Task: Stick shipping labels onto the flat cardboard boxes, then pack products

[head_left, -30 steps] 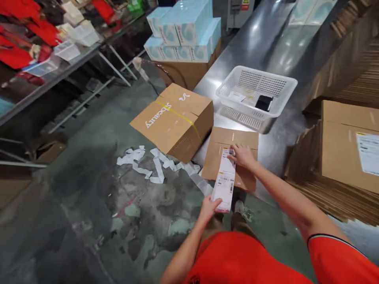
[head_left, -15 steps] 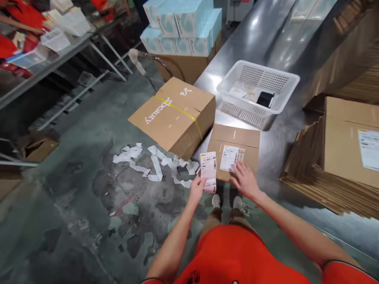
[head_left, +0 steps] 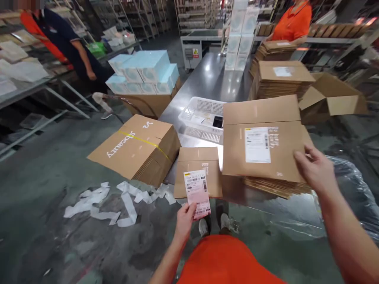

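Note:
My left hand [head_left: 186, 221] pinches the lower end of a printed shipping label [head_left: 195, 189], which hangs over a flattened cardboard box [head_left: 185, 156] at the table's front edge. That box shows white lettering and no label of its own that I can see. Out to the right, my right hand [head_left: 314, 167] grips the right edge of another flattened cardboard box [head_left: 233, 146]. This one carries a white shipping label [head_left: 257, 146] and is over a stack of flattened boxes [head_left: 266, 187]; whether it rests fully on the stack I cannot tell.
A white plastic basket [head_left: 189, 114] stands behind on the metal table [head_left: 204, 88]. To the left is a strapped bundle of flattened boxes [head_left: 139, 146]. Crumpled white strips [head_left: 127, 205] lie on the floor. Two or more people are farther off, one behind stacks at right [head_left: 293, 25].
My right hand has carried the labelled flattened box from the front edge rightward over the stack, uncovering another box. My left hand still holds the label. The view has tilted up and turned right.

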The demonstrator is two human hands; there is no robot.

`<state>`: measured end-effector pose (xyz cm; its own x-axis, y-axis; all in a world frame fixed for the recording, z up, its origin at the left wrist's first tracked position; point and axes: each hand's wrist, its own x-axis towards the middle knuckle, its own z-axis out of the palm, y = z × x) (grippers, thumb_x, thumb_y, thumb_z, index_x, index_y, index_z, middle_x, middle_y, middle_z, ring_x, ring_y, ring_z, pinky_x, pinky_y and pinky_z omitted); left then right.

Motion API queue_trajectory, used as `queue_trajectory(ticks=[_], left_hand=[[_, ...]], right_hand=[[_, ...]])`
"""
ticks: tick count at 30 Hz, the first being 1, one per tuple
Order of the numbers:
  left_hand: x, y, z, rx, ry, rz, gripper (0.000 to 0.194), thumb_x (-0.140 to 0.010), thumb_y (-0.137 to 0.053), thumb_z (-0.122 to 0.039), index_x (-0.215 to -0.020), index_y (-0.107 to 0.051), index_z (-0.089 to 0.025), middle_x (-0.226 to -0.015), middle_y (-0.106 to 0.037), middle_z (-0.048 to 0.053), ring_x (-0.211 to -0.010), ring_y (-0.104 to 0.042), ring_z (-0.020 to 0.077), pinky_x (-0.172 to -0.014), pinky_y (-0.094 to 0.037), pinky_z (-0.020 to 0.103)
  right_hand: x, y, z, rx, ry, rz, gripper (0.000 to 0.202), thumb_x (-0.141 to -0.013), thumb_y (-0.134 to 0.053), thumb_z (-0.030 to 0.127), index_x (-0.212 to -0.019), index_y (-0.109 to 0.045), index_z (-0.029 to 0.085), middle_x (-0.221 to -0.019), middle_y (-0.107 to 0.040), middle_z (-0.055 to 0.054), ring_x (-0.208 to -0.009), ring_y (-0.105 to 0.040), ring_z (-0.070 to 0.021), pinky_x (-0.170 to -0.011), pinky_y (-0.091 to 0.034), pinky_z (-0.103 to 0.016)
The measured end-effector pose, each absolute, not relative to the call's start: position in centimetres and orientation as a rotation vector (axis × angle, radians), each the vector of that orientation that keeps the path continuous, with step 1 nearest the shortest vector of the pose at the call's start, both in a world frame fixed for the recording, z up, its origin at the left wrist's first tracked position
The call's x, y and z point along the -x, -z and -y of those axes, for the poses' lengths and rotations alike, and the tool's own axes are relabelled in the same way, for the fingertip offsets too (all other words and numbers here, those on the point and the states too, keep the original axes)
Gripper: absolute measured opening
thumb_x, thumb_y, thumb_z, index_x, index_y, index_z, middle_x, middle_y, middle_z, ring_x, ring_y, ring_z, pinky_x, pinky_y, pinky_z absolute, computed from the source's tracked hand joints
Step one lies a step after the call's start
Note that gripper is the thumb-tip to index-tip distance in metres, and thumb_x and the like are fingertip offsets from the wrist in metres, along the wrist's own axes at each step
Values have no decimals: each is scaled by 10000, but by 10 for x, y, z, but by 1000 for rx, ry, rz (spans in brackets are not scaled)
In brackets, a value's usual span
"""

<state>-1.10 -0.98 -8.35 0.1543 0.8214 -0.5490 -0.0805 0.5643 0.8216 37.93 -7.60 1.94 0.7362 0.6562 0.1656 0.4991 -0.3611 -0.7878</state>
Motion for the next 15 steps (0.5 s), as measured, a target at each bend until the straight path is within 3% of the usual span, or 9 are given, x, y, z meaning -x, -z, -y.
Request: queue_trajectory(ticks=[3, 5, 6, 8, 11, 13, 15], left_hand=[[-19, 75, 20, -706, -601, -1138, 508, -555, -803, -550, -797, -699, -116, -756, -733, 75, -651, -682, 225, -615, -579, 357], [-33, 75, 28, -721, -540, -1096, 510, -575, -791, -559, -808, -701, -114, -750, -731, 77, -658, -685, 230, -605, -581, 358], [-39, 76, 33, -736, -520, -1089, 507, -587, -781, -564, -806, -702, -113, -739, -727, 74, -654, -681, 227, -602, -579, 355], [-46, 79, 42, -782, -495, -1094, 500, -607, -762, -570, -793, -705, -110, -725, -717, 67, -652, -671, 218, -607, -574, 349], [-47, 84, 50, -851, -467, -1127, 484, -626, -737, -567, -769, -705, -105, -702, -697, 59, -655, -647, 208, -627, -559, 340], [-43, 84, 51, -866, -436, -1131, 479, -669, -695, -559, -810, -708, -101, -725, -696, 66, -677, -641, 210, -655, -549, 345], [-39, 80, 45, -895, -490, -1129, 476, -682, -701, -497, -962, -701, -112, -870, -715, 82, -796, -650, 220, -753, -537, 344]], right_hand=[[-471, -63, 108, 2290, -207, 771, 501, -748, -615, 568, -1096, -670, 211, -974, -696, -131, -879, -646, -317, -812, -488, -555], [-489, -76, 109, 2417, -61, 909, 449, -720, -625, 598, -949, -684, 216, -988, -680, -148, -988, -607, -390, -877, -428, -635], [-482, -77, 103, 2398, 41, 1037, 459, -723, -617, 609, -953, -674, 216, -1047, -660, -157, -1071, -565, -416, -923, -392, -657], [-439, -68, 79, 2198, 75, 1332, 527, -767, -585, 593, -1134, -620, 216, -1222, -585, -149, -1198, -491, -394, -996, -375, -625], [-344, -35, 37, 1772, -661, 1648, 647, -776, -623, 523, -1344, -474, 251, -1320, -527, -106, -1128, -559, -273, -884, -517, -430], [-290, -7, 14, 1581, -1057, 1692, 568, -745, -642, 528, -1213, -570, 216, -1177, -615, -92, -1001, -598, -235, -786, -524, -354], [-256, 21, 0, 1548, -1252, 1659, 408, -759, -598, 555, -913, -637, 179, -877, -660, -48, -806, -591, -195, -676, -485, -307]])
